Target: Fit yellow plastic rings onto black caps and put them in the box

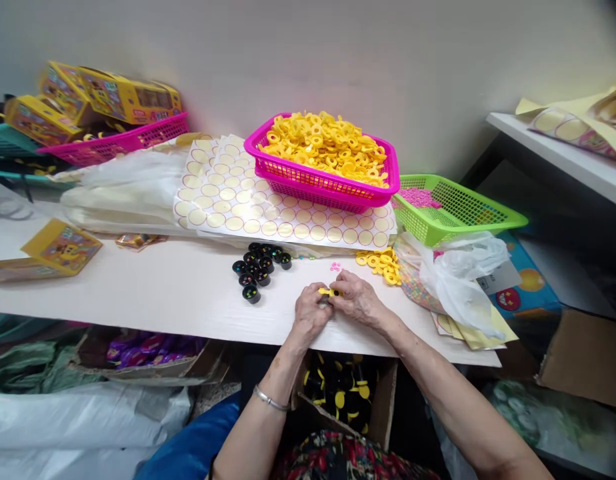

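Near the front of the white table, my left hand (309, 312) and my right hand (357, 300) meet with closed fingers. Both pinch a small yellow plastic piece (327, 292); a dark part shows beside it, mostly covered by my fingers. Just beyond my fingertips lie several tiny pink beads (335, 266). Left of my hands stand several small black cups (258, 267) with colourful bits inside. A loose pile of yellow ring-shaped pieces (383, 263) lies to the right of my right hand.
A pink basket (323, 195) heaped with yellow pieces stands on sticker sheets (223, 200). Right of it are a green basket (468, 207) and a plastic bag (453, 267). Yellow boxes (118, 97) sit far left. A carton (385, 407) of black-and-yellow pieces is below the table edge.
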`<state>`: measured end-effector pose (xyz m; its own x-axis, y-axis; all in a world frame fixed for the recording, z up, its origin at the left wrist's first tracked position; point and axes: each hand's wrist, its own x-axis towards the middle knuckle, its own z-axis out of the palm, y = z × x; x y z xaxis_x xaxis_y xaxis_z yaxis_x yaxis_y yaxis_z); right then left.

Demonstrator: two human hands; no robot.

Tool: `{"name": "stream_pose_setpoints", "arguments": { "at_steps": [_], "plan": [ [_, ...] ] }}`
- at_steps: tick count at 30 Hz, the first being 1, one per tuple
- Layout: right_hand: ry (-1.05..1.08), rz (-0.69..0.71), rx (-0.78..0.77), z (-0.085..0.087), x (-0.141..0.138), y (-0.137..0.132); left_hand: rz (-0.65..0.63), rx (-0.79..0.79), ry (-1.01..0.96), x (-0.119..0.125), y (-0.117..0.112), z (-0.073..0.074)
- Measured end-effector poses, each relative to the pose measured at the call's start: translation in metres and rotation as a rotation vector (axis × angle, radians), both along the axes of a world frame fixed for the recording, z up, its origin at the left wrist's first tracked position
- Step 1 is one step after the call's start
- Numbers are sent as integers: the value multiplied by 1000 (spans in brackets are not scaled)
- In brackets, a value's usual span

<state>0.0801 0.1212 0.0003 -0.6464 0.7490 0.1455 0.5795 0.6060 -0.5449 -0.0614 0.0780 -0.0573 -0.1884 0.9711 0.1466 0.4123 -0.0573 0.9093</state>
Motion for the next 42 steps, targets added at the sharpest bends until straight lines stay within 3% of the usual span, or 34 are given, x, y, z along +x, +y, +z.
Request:
{"name": "stream_pose_setpoints", "arguments": {
  "at_steps": [4, 6, 9, 14, 18, 21, 30, 35, 39, 42],
  "plan": [
    [61, -35, -59, -6, -3, -4, 113, -21, -465, -3, 0, 9],
    [157, -90, -122, -10, -4, -6, 107, -100, -539, 2, 3, 13],
    [377, -198, -278, -17, -4, -8, 77, -157, -495, 11, 7, 16],
    [761, -320, -685, -23, -6, -9, 115, -145, -401, 14, 8, 17],
    [882, -513, -863, -27, -14, -8, 151, -136, -354, 15, 7, 17],
    [904, -562, -948, -30, -18, -7, 170, -146, -347, 17, 6, 19],
    [863, -619, -909, -33, -19, -1, 198, -227, -431, 22, 12, 27],
    [879, -483, -929, -41, -16, -4, 144, -194, -508, 20, 7, 23],
    [919, -335, -838, -40, -10, -11, 136, -132, -522, 20, 4, 19],
    [902, -350, -812, -37, -10, -15, 105, -150, -536, 20, 3, 18]
  ]
}}
